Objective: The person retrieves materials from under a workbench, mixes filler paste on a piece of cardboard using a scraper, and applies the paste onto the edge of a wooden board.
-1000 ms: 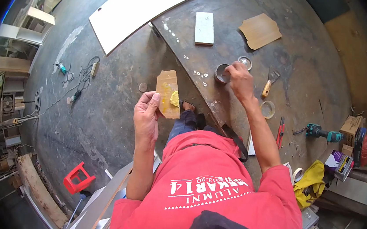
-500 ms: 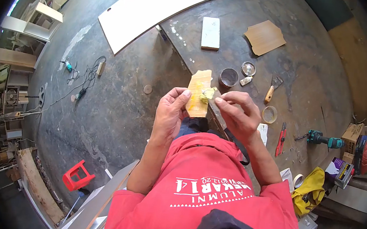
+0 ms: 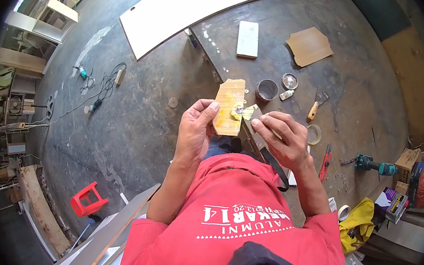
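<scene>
My left hand [image 3: 197, 128] grips a small wood-grain board [image 3: 230, 96] by its left edge, thumb on top. Yellow smears cover parts of the board's face, and a lump of yellowish putty [image 3: 236, 111] sits near its right edge. In my right hand [image 3: 284, 135] is a small flat spreader [image 3: 253, 113], pinched between thumb and fingers. Its putty-coated tip lies beside or against the board's right edge; exact contact is hard to make out. Just beyond my right hand stands an open dark tin [image 3: 267, 90].
The dark tabletop holds a white block [image 3: 248, 39], a brown sheet [image 3: 309, 46], a round lid [image 3: 289, 81], a wooden-handled scraper [image 3: 318, 103], red-handled pliers [image 3: 325, 164] and a teal drill [image 3: 375, 164]. A long white panel [image 3: 183, 9] is at the back; a red stool [image 3: 89, 200] stands lower left.
The spreader has drawn slightly right, away from the board's middle, and the putty on the board now looks flatter and more spread. My left hand keeps its hold on the board.
</scene>
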The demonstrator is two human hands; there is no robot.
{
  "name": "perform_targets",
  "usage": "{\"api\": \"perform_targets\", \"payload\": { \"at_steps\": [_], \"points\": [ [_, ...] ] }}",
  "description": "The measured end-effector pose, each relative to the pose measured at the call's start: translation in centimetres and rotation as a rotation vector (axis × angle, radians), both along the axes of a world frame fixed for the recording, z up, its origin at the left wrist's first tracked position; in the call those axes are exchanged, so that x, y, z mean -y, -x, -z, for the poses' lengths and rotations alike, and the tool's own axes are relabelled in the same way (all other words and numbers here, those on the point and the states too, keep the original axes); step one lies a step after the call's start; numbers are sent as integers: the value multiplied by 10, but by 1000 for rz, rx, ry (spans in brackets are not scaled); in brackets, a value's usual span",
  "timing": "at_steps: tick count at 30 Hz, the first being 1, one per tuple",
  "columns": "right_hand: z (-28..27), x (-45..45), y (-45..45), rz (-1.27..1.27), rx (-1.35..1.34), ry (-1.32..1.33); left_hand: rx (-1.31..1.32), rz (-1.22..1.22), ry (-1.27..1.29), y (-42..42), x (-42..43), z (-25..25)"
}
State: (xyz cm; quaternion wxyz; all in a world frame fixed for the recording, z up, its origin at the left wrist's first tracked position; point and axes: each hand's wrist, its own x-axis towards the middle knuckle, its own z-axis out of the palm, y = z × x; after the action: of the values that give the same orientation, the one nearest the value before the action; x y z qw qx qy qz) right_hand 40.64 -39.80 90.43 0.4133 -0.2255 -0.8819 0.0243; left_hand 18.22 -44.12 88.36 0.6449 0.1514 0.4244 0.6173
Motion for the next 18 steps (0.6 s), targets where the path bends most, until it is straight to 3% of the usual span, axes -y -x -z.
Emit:
{"api": "perform_targets", "payload": {
  "at_steps": [11,13,18],
  "points": [
    [-18,6,9,65,-97,47,-347,-60,-137,-2,1,-20],
    [-19,7,9,30,34,69,-369,-82,-133,-4,1,-19],
    [-24,7,14,40,-23,88,-415,-103,-127,-5,2,-20]
  ]
}}
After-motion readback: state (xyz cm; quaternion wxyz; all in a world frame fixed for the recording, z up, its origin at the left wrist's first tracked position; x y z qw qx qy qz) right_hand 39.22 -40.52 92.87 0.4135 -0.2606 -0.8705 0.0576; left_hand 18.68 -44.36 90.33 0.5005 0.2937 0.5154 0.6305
